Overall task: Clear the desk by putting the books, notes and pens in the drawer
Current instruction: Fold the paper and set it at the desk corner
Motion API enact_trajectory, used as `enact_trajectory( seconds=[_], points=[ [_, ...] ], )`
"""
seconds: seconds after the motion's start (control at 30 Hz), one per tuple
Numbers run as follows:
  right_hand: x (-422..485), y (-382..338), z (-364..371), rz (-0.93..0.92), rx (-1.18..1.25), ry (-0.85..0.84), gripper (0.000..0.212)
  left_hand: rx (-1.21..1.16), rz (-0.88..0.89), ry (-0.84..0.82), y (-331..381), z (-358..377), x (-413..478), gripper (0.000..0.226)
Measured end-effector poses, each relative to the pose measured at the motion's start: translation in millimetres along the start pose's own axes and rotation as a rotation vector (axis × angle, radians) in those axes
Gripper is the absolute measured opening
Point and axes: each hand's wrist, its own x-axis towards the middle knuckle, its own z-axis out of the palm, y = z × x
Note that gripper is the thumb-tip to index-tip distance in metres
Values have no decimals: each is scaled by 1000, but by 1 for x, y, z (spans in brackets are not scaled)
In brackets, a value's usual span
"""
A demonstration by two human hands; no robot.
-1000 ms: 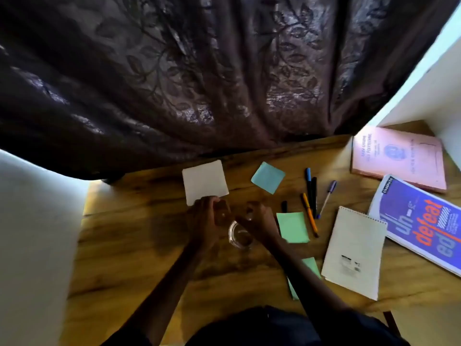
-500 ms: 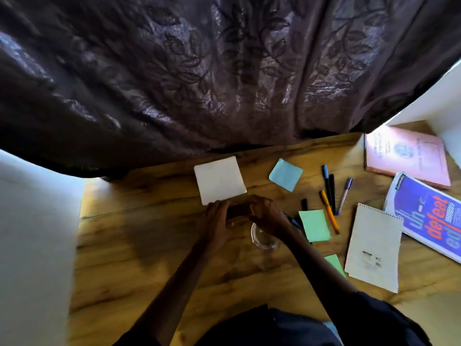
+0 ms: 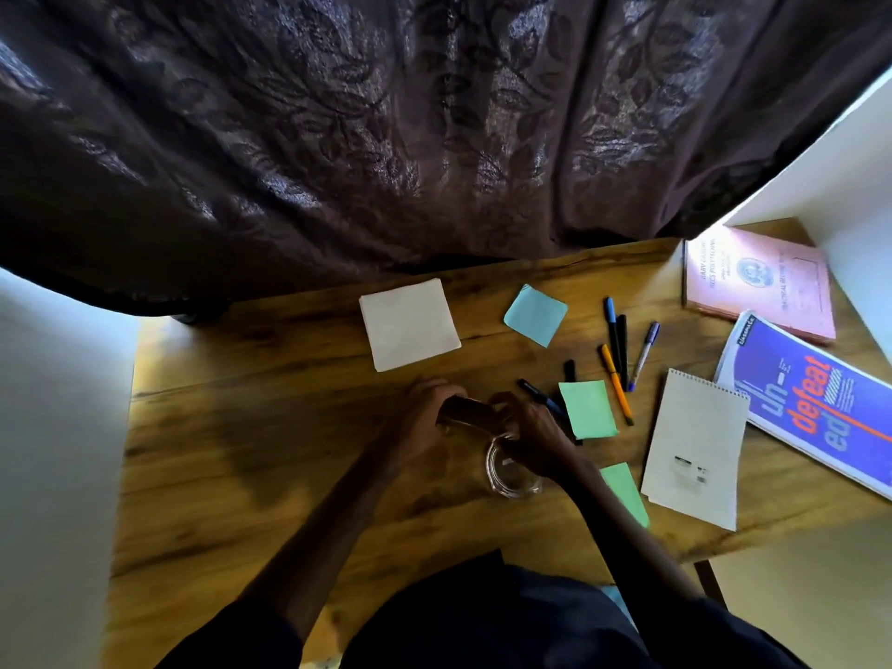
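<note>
My left hand (image 3: 425,412) and my right hand (image 3: 536,439) both grip a small dark brown object (image 3: 470,416) held between them, just above a clear glass jar (image 3: 511,473) on the wooden desk (image 3: 270,427). Right of my hands lie a green note (image 3: 588,409), a second green note (image 3: 625,492) and several pens, among them an orange pen (image 3: 615,384) and a blue-capped pen (image 3: 611,325). Farther back are a white note pad (image 3: 409,323) and a blue note (image 3: 536,315). A spiral notepad (image 3: 695,446), a blue book (image 3: 815,403) and a pink book (image 3: 758,282) lie at the right.
A dark patterned curtain (image 3: 386,137) hangs along the desk's far edge. White walls stand at the left (image 3: 53,451) and at the right (image 3: 830,185). No drawer is in view.
My hands, slightly apart over the jar a second ago, have come together on the brown object. The view has shifted a little to the left.
</note>
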Motion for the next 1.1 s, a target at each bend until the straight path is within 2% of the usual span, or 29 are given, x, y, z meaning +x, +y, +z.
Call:
enact_trajectory(
  seconds=[0.13, 0.23, 0.33, 0.43, 0.5, 0.57, 0.63, 0.83, 1.1],
  points=[
    [6, 8, -7, -12, -3, -57, 48, -36, 94, -23, -3, -9, -3, 44],
    [25, -1, -18, -18, -14, -65, 43, 2, 48, -85, -1, -16, -9, 61],
    [53, -19, -23, -44, -43, 39, 27, -40, -24, -115, -5, -27, -10, 80],
    [88, -35, -22, 22, -67, 94, 12, -214, -63, -125, -12, -50, -3, 71],
    [114, -39, -17, 127, -68, 114, 11, -229, -34, -22, -26, -59, 5, 56],
    [134, -38, -10, 214, -79, 120, 18, -155, -36, 148, -44, -58, 16, 39],
    [145, -41, -2, 300, -66, 146, 31, -30, -73, 227, -60, -52, 28, 36],
    [152, -53, 16, 377, -128, 148, 62, 184, -104, 159, -70, -37, 46, 42],
    [163, -54, 24, 436, -131, 92, 68, 235, -155, 180, -65, -32, 44, 43]
  ],
)
